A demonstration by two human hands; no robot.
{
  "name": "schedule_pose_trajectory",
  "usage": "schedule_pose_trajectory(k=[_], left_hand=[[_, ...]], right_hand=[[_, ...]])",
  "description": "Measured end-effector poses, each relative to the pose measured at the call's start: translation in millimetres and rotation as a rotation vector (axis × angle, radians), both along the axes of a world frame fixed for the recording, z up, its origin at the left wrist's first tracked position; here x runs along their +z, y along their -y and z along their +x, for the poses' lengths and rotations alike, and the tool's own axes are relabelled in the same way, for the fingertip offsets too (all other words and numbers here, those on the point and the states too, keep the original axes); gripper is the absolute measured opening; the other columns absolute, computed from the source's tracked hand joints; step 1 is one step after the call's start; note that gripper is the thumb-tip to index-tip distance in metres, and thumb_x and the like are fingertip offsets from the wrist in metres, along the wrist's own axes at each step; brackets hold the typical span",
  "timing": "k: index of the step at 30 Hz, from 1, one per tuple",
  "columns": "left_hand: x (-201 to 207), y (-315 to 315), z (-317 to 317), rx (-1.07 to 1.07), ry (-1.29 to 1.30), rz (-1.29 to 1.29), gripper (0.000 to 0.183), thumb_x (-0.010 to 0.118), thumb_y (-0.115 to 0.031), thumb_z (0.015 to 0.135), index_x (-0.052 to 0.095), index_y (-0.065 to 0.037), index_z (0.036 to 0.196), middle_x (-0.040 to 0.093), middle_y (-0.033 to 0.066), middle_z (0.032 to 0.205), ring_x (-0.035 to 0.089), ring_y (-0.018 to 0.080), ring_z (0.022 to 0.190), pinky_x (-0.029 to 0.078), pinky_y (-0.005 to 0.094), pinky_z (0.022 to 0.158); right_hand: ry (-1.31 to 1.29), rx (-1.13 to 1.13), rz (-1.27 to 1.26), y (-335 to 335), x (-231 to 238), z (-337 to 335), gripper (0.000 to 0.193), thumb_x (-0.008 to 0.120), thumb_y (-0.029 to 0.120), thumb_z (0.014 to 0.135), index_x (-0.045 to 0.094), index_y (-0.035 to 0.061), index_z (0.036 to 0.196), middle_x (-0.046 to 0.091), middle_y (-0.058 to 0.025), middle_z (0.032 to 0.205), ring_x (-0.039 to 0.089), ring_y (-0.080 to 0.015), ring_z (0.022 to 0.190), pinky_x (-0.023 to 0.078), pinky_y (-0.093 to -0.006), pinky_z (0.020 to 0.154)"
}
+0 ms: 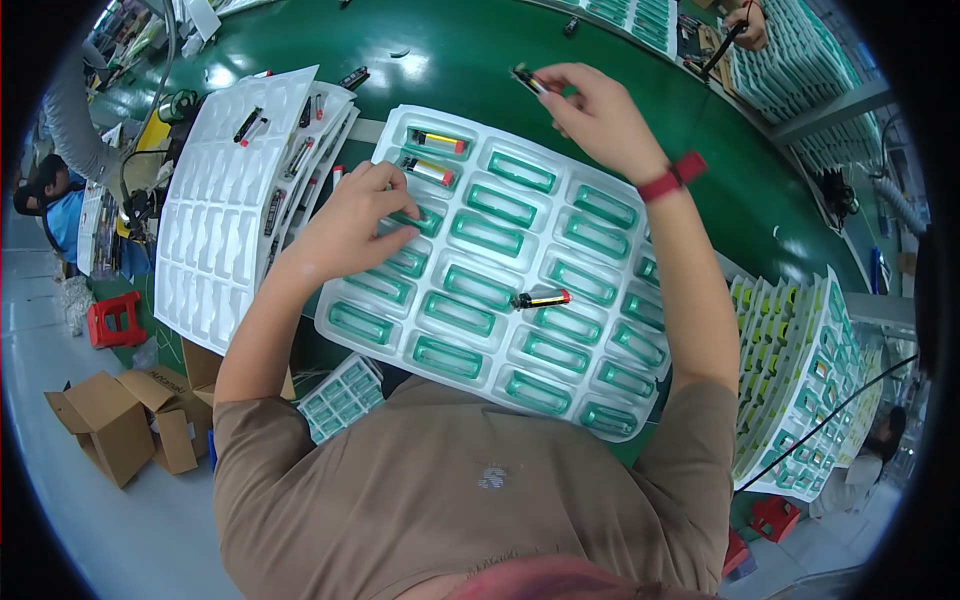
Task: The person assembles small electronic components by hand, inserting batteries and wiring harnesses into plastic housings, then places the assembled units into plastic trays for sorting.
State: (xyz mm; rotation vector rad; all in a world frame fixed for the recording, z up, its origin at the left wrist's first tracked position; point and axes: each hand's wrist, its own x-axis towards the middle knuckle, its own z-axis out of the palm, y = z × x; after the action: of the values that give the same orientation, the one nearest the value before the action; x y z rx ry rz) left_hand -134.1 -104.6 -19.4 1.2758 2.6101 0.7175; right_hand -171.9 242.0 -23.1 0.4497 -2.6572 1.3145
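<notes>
A white plastic tray [510, 265] with rows of oblong pockets lies in front of me, tilted, green showing through it. My left hand [355, 222] rests over its left side, thumb and fingers apart around a pocket, with nothing visible between them. Two slim battery-like cylinders with red ends, the upper one [437, 141] and the lower one [427, 170], sit in pockets just beyond those fingers. Another black cylinder [542, 299] lies across the tray's middle. Beyond the tray's far edge, my right hand [592, 112] pinches a small dark cylinder [527, 80].
Stacked white trays [225, 200] with loose cylinders stand at the left. More trays [795, 390] lean at the right. Cardboard boxes [125, 425] and a red stool [116, 320] are on the floor. Across the green table [450, 60], another person's hand [748, 24] shows.
</notes>
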Motion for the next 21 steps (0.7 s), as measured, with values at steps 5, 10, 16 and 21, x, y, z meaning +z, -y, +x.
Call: schedule_pose_trajectory(k=[5, 10, 16, 21], left_hand=[[-9, 7, -14, 0.127, 0.452, 0.237, 0.027, 0.063, -0.017, 0.101, 0.057, -0.005, 0.124, 0.057, 0.0039, 0.115, 0.056, 0.02, 0.113, 0.044, 0.0337, 0.099], [10, -38, -7, 0.394, 1.405, 0.873, 0.039, 0.062, -0.033, 0.105, 0.058, -0.002, 0.128, 0.059, 0.0068, 0.116, 0.061, 0.0146, 0.1, 0.051, 0.0265, 0.074], [11, -71, 0, 0.164, 1.623, 0.748, 0.034, 0.059, -0.032, 0.106, 0.058, -0.003, 0.123, 0.067, 0.0105, 0.104, 0.065, 0.0148, 0.083, 0.048, 0.0251, 0.061], [18, -89, 16, 0.068, 1.642, 0.724, 0.044, 0.048, -0.028, 0.11, 0.051, -0.002, 0.146, 0.057, 0.0085, 0.132, 0.063, 0.0164, 0.101, 0.051, 0.0247, 0.078]], right_hand=[[0.145, -0.069, -0.408, 0, 34, 83, 0.02, 0.071, 0.003, 0.089, 0.07, 0.0008, 0.109, 0.066, -0.0034, 0.099, 0.057, -0.0066, 0.073, 0.05, -0.0225, 0.067], [-0.023, 0.061, -0.292, 8, 40, 122, 0.018, 0.074, -0.001, 0.086, 0.071, 0.0012, 0.104, 0.067, -0.005, 0.1, 0.06, -0.0094, 0.079, 0.051, -0.0239, 0.069], [-0.353, 0.147, 0.082, 18, 44, 142, 0.022, 0.074, -0.003, 0.081, 0.072, 0.0033, 0.101, 0.067, -0.0094, 0.103, 0.067, -0.0259, 0.089, 0.056, -0.0345, 0.074], [-0.465, 0.139, 0.182, 21, 41, 148, 0.027, 0.075, -0.007, 0.078, 0.072, 0.0018, 0.104, 0.07, -0.0109, 0.105, 0.069, -0.0255, 0.088, 0.056, -0.0334, 0.073]])
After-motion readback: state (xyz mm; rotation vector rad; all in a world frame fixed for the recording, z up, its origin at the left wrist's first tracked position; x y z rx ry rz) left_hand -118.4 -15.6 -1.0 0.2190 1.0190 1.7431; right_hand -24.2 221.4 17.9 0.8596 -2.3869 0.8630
